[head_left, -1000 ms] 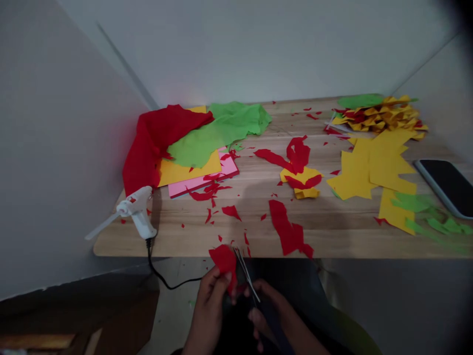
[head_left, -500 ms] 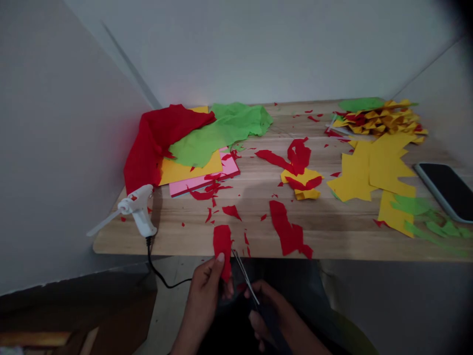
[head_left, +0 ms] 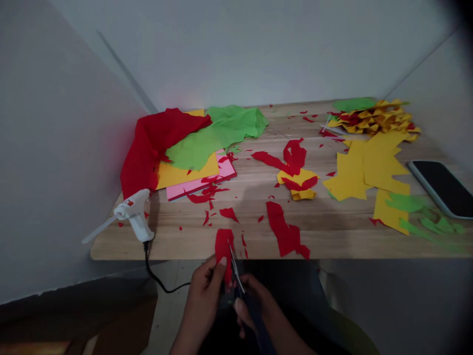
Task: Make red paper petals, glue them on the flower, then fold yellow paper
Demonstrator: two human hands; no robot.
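Wooden table (head_left: 343, 231) pushed up to a plain pale wall (head_left: 236, 49), side walls close in at both ends, light dim. Surface littered with red scraps, mostly mid-table. Far left: crumpled red sheet (head_left: 142, 153) and green sheet (head_left: 236, 123) over flat yellow and pink sheets (head_left: 181, 191); white glue gun (head_left: 138, 217) at the near left corner, cord (head_left: 162, 284) hanging off the edge. Right: jagged yellow pieces (head_left: 384, 160), folded yellow pile (head_left: 384, 118) behind, phone (head_left: 443, 187) beside. Person's left hand (head_left: 207, 283) pinches a red piece (head_left: 222, 241) at the near edge, thumb on top; right hand (head_left: 262, 298) has fingers curled round scissors (head_left: 236, 272), blades along the red piece's right side.
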